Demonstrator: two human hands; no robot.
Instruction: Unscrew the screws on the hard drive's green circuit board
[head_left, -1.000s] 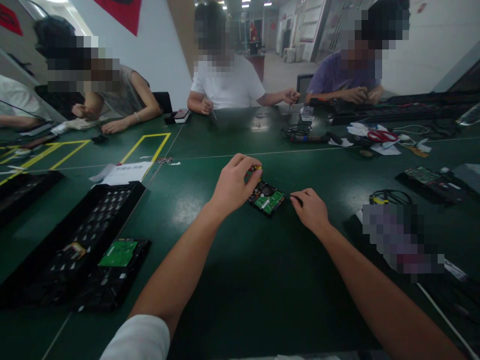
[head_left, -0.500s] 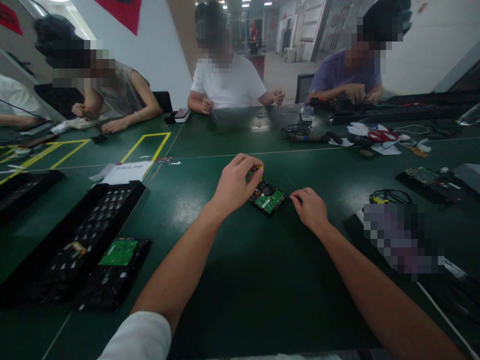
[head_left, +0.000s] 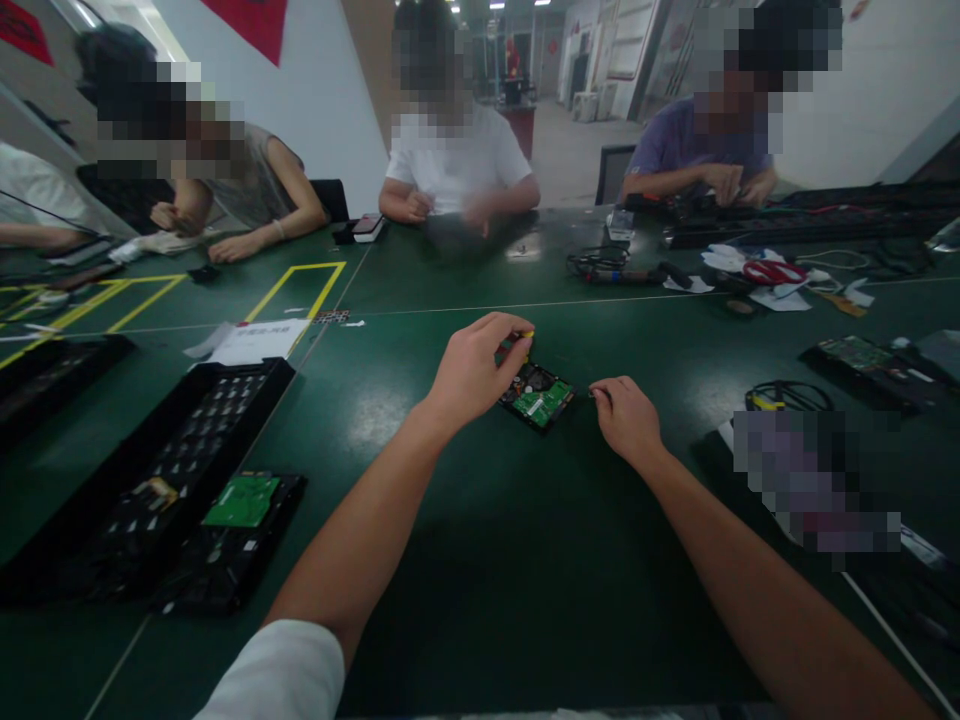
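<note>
A bare hard drive (head_left: pixel 541 398) lies on the green table in front of me, its green circuit board facing up. Over its far left corner, my left hand (head_left: pixel 484 362) is closed in a pinch around a slim tool with yellow parts (head_left: pixel 529 338). My fingers hide most of that tool, and its exact kind does not show. Just right of the drive, my right hand (head_left: pixel 628 418) has thumb and forefinger pressed together. Something tiny may be between those fingertips, too small to name. That hand is a short gap away from the drive.
A long black tray (head_left: pixel 247 385) stands at left, with another drive with a green board (head_left: pixel 241 500) beside it. White paper (head_left: pixel 259 342) lies beyond. Cables (head_left: pixel 787 395) and a circuit-board device (head_left: pixel 862 365) lie at right. Several people sit across the table.
My right hand has drawn slightly right, away from the drive. My left hand keeps its pinch over the drive. Opposite, one person's hand has moved inward and is blurred. The view has shifted slightly.
</note>
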